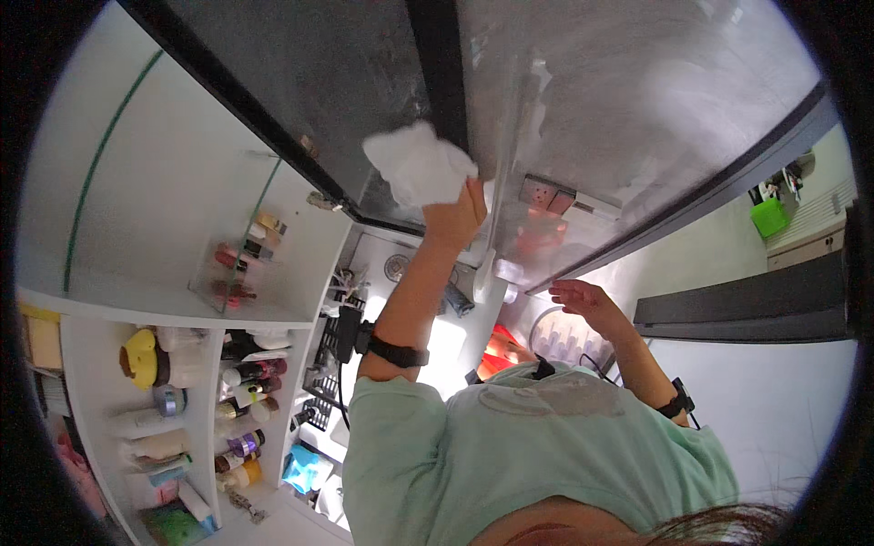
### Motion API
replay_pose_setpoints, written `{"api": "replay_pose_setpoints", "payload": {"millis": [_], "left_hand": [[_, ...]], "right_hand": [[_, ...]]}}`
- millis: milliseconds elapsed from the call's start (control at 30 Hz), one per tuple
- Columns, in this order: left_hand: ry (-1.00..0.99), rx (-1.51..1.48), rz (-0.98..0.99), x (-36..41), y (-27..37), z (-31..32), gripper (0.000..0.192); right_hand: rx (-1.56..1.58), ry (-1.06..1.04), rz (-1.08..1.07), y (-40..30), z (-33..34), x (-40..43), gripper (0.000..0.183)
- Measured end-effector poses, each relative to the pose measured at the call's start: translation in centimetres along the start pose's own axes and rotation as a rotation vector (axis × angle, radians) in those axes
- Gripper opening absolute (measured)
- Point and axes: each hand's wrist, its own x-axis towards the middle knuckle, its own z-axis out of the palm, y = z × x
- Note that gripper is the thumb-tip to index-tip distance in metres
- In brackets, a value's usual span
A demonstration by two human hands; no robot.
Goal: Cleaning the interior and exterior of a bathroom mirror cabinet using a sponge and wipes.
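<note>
My left hand (456, 213) is raised and grips a crumpled white cloth or tissue (421, 166). The cloth lies over the black frame strip (440, 75) between a dark glossy panel (328, 82) and a paler, mirror-like panel (635, 89). My right hand (584, 304) is lower and to the right, near the pale panel's lower edge, holding nothing, its fingers slightly bent. Streaks and hazy patches show on the pale panel. Black straps with small devices are on both my forearms.
White shelves (266, 321) at the left hold bottles, jars and a yellow duck-like item (140, 358). A glass shelf edge (102, 157) runs above them. A socket plate (546, 194) shows at the pale panel. A black bar (744, 304) and a green container (770, 217) are at the right.
</note>
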Motion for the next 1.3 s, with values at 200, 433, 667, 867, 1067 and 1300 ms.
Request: {"api": "replay_pose_setpoints", "payload": {"millis": [200, 433, 667, 867, 1067, 1300], "left_hand": [[-0.239, 0.02, -0.118, -9.2, -3.6, 5.4, 0.025], [-0.329, 0.088, -0.197, -17.4, -6.2, 10.3, 0.019], [-0.369, 0.09, -0.376, -20.1, -5.2, 9.3, 0.038], [0.34, -0.609, -0.947, -17.2, -6.0, 5.4, 0.06], [0.779, -1.387, -1.254, -15.3, -10.4, 1.8, 0.02], [0.65, -0.677, -1.194, -12.3, -16.5, 4.9, 0.017]], "right_hand": [[-0.039, 0.055, 0.114, 0.6, -0.5, -0.7, 0.039], [-0.041, 0.069, 0.164, 2.1, -1.0, -1.1, 0.039], [-0.048, 0.059, 0.17, 1.4, -0.6, -1.0, 0.037], [-0.404, 0.178, -0.134, -1.0, 0.0, -0.1, 0.032], [-1.394, 0.577, -1.406, -24.1, 9.2, 2.1, 0.03], [-1.683, 0.975, -1.695, -34.4, 13.6, 6.6, 0.048]]}}
